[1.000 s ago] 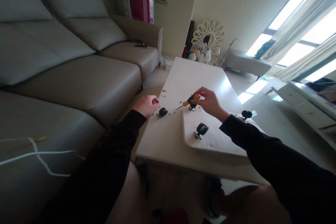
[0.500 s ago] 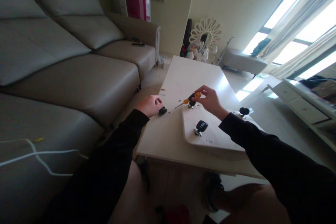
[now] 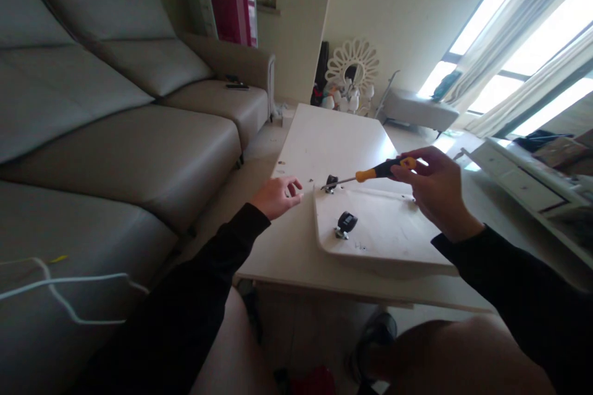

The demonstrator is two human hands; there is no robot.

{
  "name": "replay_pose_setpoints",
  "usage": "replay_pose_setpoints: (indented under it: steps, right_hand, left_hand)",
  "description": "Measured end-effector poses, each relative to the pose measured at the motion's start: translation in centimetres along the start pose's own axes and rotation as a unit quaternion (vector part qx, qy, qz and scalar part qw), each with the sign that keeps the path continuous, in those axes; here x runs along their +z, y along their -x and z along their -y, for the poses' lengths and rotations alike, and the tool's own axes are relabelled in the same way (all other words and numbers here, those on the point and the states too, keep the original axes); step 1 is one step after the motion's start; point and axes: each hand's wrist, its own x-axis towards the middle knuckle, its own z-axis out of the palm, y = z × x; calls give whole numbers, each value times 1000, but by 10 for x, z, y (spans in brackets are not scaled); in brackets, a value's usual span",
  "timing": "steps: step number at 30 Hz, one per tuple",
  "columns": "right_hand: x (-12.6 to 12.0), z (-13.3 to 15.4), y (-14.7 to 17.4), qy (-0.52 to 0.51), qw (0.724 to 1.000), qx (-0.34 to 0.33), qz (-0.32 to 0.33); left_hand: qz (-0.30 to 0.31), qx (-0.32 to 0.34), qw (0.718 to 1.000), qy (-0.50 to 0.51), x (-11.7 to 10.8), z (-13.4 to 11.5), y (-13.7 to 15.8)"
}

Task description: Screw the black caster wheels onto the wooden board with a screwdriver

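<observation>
My right hand [image 3: 433, 188] grips the handle of a yellow-and-black screwdriver [image 3: 382, 170]. Its shaft points left, and the tip appears over the corner of a white board [image 3: 380, 219], by a black caster wheel [image 3: 331, 182]. A second caster wheel [image 3: 346, 222] stands on the board nearer to me, with a metal mount at its base. To the left of the board, my left hand [image 3: 278, 196] hovers over the table, fingers curled but apart, with nothing plainly visible in them. The loose black caster seen earlier beside it is now hidden from view.
The board rests on a long white table [image 3: 333, 136], where small bits of hardware [image 3: 281, 163] lie along the left edge. A grey sofa [image 3: 185, 142] runs along the left. A white drawer cabinet [image 3: 519, 179] stands to the right.
My right hand has moved right and nearer with the screwdriver, whose tip is now by the board's corner caster. My left hand has shifted right, from the loose caster toward the board.
</observation>
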Motion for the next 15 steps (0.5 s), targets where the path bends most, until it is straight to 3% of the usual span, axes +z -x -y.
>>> replay_pose_setpoints:
  steps: [3, 7, 10, 12, 15]
  right_hand:
    - [-26, 8, 12, -31, 998, 25, -39]
    - [-67, 13, 17, -75, 990, 49, -110]
    - [-97, 9, 15, -113, 980, 41, -158]
    - [-110, -2, 17, -136, 970, 33, -198]
    - [-120, -31, 29, -183, 948, 35, -257]
  left_hand:
    - [31, 65, 997, 30, 8, -10, 2]
    - [54, 231, 970, 57, 28, -31, 12]
    - [-18, 370, 929, 9, 58, -53, 27]
    - [-78, 455, 884, -76, 83, -65, 37]
    - [-130, 522, 832, -140, 117, -74, 46]
